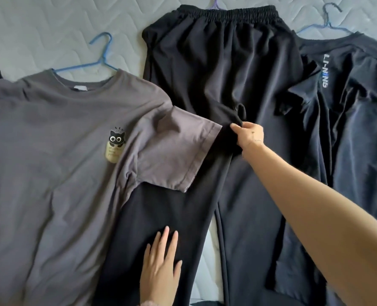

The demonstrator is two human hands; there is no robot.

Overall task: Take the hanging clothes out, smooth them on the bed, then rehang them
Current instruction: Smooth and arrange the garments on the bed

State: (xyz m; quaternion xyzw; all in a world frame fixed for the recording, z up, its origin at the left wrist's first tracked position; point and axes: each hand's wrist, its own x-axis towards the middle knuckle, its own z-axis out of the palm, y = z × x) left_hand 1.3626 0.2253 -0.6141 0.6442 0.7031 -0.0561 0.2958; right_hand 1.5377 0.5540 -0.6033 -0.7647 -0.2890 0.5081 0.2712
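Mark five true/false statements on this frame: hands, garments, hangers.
1. The left hand lies flat on a leg of the black trousers. True.
2. The right hand rests open on the grey T-shirt. False: it pinches a fold of the black trousers near the crotch.
3. One sleeve of the grey T-shirt overlaps the black trousers. True.
4. The grey T-shirt is on a red hanger. False: a blue hanger sits in its neck.
5. The dark lettered T-shirt lies on the grey T-shirt's far side, away from the trousers. False: it lies on the other side of the trousers, at the right of the picture.
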